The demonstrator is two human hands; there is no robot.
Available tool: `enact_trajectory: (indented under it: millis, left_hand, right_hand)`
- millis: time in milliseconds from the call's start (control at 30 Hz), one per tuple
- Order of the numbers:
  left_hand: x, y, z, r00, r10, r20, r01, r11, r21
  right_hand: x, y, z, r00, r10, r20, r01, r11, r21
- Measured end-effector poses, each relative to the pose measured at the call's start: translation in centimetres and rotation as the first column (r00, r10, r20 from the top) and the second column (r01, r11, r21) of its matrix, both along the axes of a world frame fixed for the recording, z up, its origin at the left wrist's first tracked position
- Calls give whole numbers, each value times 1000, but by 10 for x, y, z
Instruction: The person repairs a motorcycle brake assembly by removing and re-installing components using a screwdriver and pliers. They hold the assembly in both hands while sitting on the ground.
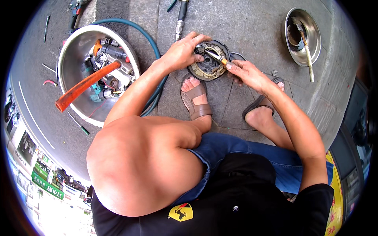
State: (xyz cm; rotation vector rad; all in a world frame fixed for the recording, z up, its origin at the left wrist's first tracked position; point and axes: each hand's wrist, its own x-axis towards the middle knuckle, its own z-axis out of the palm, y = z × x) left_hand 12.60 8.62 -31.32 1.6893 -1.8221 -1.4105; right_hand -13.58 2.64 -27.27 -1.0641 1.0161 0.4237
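Note:
A round brake plate with curved brake shoes (208,71) sits low over the paving, in front of my left foot. My left hand (185,51) grips its upper left rim, thumb over the face and fingers along the far edge. In my right hand (245,73) is an orange-handled tool (224,61) with a pale, tapered metal nose, closed in my fingers at the plate's right side. The nose points left across the plate's middle. Whether it is pliers I cannot tell. A dark cable runs off the plate's right edge, partly behind my right hand.
At left, a large metal basin (66,74) holds power tools and an orange-handled hammer-like tool (88,84). A blue-green hose (147,34) loops behind it. An air-tool fitting (179,27) lies beyond my left hand. A steel bowl (315,37) with a brush (307,49) stands far right.

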Motion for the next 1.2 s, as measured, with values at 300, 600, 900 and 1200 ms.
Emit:
enact_trajectory:
  millis: [300,600,900,1200]
  left_hand:
    - [3,4,-19,994,-31,-109,9,982,-188]
    - [-33,15,-27,979,44,-201,-70,989,-127]
    - [-35,25,-16,975,120,-190,-135,989,-69]
    - [-35,24,-22,978,130,-160,-148,983,-107]
  right_hand:
    - [4,0,12,978,195,-72,-208,921,-329]
    - [14,-54,52,866,451,-215,-492,845,-210]
    - [31,-71,63,769,607,-201,-630,774,-71]
    - [19,-73,54,809,571,-139,-585,806,-94]
